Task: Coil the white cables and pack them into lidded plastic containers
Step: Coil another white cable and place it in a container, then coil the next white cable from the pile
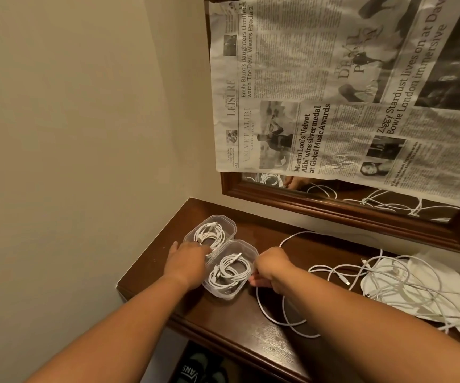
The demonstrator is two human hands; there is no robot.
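Observation:
Two clear plastic containers stand open on the dark wooden shelf, touching each other. The far container holds a coiled white cable. The near container holds another white coil. My left hand rests where the two containers meet and grips the near one's left wall; its fingertips are hidden. Against that container's right side, my right hand is curled around a loose white cable, which loops over the shelf below my wrist. No lids are in view.
A tangle of several loose white cables lies on a white plastic bag at the right. A wood-framed mirror draped with newspaper hangs behind. The wall closes the left. Shoes sit below the shelf.

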